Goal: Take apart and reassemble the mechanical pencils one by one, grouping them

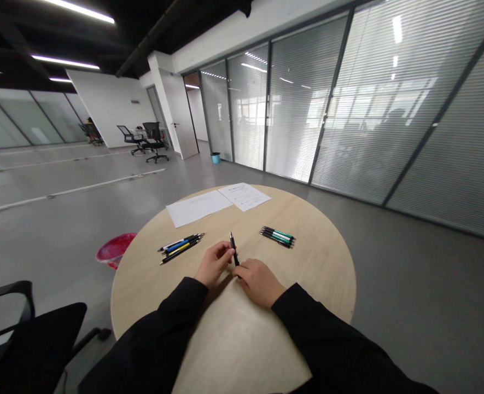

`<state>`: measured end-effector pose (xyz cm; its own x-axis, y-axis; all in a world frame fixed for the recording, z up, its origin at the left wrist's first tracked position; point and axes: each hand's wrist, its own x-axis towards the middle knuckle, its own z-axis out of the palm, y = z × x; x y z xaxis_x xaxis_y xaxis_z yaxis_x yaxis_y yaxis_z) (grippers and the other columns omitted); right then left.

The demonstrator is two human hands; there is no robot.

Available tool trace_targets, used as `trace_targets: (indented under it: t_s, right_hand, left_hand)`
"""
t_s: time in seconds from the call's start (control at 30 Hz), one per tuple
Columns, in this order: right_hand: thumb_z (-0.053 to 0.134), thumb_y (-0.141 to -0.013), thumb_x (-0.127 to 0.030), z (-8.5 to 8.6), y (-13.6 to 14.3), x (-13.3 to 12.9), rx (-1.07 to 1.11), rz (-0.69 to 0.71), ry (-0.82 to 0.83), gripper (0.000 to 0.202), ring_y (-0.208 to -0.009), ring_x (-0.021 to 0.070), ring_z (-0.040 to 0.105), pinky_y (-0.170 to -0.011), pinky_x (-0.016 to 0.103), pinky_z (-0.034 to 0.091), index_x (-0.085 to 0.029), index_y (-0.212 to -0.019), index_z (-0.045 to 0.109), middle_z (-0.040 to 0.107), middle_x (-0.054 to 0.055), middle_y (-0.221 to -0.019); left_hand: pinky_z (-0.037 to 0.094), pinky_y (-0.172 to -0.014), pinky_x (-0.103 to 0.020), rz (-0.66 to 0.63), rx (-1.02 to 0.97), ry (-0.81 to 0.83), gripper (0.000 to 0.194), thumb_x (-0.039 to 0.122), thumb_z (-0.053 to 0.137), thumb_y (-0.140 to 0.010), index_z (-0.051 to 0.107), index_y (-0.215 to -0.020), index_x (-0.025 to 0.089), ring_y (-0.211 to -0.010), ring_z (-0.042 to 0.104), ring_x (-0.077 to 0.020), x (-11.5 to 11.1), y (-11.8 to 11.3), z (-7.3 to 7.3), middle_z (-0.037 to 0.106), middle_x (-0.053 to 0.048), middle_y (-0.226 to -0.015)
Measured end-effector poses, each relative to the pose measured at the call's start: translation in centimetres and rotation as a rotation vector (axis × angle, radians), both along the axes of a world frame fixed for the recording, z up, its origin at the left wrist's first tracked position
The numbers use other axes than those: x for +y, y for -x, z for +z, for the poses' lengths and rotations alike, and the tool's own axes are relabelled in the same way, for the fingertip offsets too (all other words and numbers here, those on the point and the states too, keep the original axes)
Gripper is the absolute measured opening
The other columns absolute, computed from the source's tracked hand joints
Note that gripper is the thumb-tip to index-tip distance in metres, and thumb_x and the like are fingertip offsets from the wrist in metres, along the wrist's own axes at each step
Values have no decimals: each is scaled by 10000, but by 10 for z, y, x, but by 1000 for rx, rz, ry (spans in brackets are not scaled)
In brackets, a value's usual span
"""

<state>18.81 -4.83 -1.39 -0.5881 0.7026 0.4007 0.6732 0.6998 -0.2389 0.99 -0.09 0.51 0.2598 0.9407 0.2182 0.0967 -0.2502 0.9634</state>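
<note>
A black pen [234, 249] stands tilted between my two hands, its silver tip pointing up and away from me. My left hand [216, 262] pinches it near the middle with thumb and fingertips. Lower down, the fingers of my right hand [258, 280] are closed around the pen's bottom end, which they partly hide. To the left on the table lies a loose group of pens [181, 247] with black, blue, yellow and white parts. A neater row of pens [277, 237] with green, white and black barrels lies to the right.
Two sheets of paper, one mostly blank [198, 208] and one printed [245, 196], lie at the far side of the round wooden table [319, 262]. A red basin [114, 249] and a black chair [40, 339] stand on the floor at left.
</note>
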Motion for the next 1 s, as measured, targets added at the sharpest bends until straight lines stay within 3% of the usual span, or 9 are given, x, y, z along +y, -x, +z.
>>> trace_targets:
  t_s: [1.0]
  right_hand:
    - [536,-885,-86,1,0,-1,64,9,24,195,-935,199,552,-840,308,389,-186,-1022,633,643,63,-953]
  left_hand:
    - [390,-560,-244,31,-21,10,351,503,706,-787,612,-842,169,-562,496,-111,-5,-2,8,562,31,-638]
